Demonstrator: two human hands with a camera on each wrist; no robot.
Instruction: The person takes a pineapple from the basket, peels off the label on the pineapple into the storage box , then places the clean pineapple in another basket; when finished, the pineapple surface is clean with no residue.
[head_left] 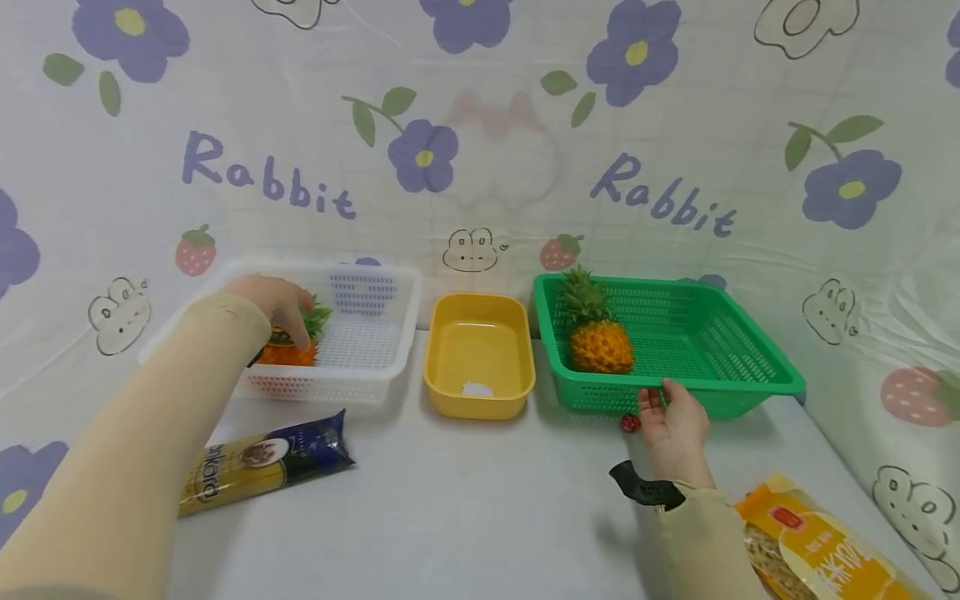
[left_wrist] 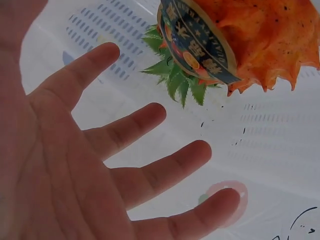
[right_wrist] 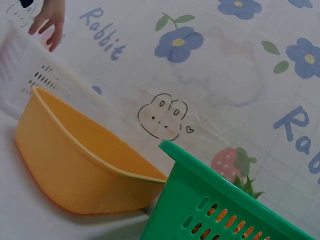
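In the head view the left hand [head_left: 277, 304] is over the white basket [head_left: 375, 367], above an orange horned fruit [head_left: 288, 354] with a label and green leaves. The left wrist view shows that hand [left_wrist: 120, 155] with its fingers spread and straight, beside the labelled orange fruit [left_wrist: 275, 45]. At the front rim of the green basket [head_left: 675, 385] the right hand [head_left: 677, 427] touches the edge, its fingers fairly straight. Inside that basket lies an orange pineapple [head_left: 602, 346]. The right wrist view shows the green basket [right_wrist: 200, 200] close up.
Between the baskets stands a yellow bin [head_left: 480, 404] with a small white piece [head_left: 477, 389] in it. A pasta packet [head_left: 262, 462] lies at the left front, a yellow bag [head_left: 817, 542] at the right front. A small red item [head_left: 630, 423] is beside the right hand.
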